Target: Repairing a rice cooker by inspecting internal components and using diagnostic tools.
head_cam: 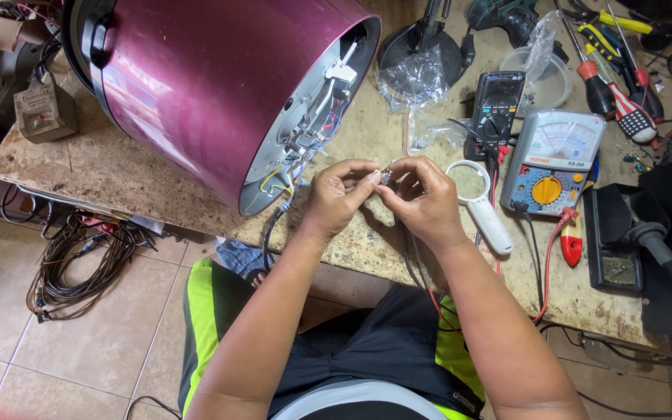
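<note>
Both forearms reach forward from the lap and meet over the near edge of the bench (118,175). The left hand (337,194) curls inward, thumb and forefinger pinched on a small metal part (385,176); the right hand (423,198) mirrors it, its fingertips closed on the same piece from the other side. The part sits between the two hands, just right of the open base of the maroon cooker (219,85) lying on its side. The fingers hide most of it, so its shape is hard to make out. A white magnifier (482,206) lies just beside the right hand, with two multimeters (550,159) behind it.
</note>
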